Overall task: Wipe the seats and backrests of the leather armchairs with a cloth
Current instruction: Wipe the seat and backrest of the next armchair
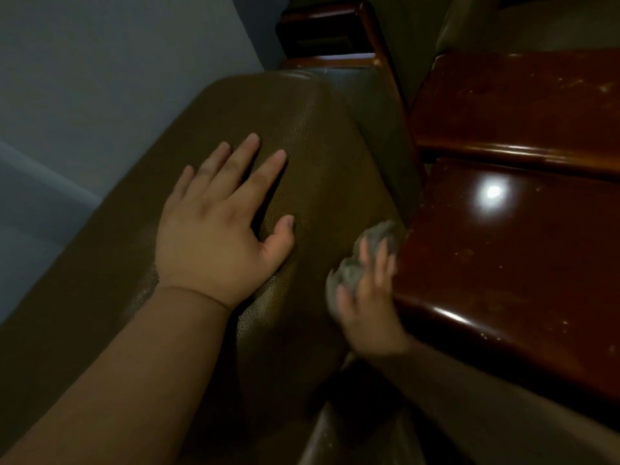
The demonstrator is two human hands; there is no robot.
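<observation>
I can read no brand, label or writing anywhere on the chair, the wood or the cloth.

My left hand (214, 226) lies flat, palm down, on the olive-brown leather backrest (302, 156), fingers straight and spread and pointing toward one o'clock, thumb out toward three o'clock. It holds nothing; it only presses on the leather. The bare forearm runs back from it toward seven o'clock.

My right hand (367, 297) sits at about four o'clock from the left hand, blurred by motion. Its fingers are curled around a bunched grey cloth (372, 253), gripping it, and the cloth bulges out past the fingertips toward twelve o'clock. The cloth is against the right edge of the backrest, just beside the polished wooden armrest (503, 263). The blur keeps me from judging whether the cloth also touches the wood.

By count: two hands, one cloth, one leather backrest under them. I count two glossy red-brown wooden slabs at three o'clock, the nearer carrying a bright round reflection of a lamp, and a second wooden armrest (332, 31) at twelve o'clock. A pale wall (100, 78) fills the ten o'clock side.
</observation>
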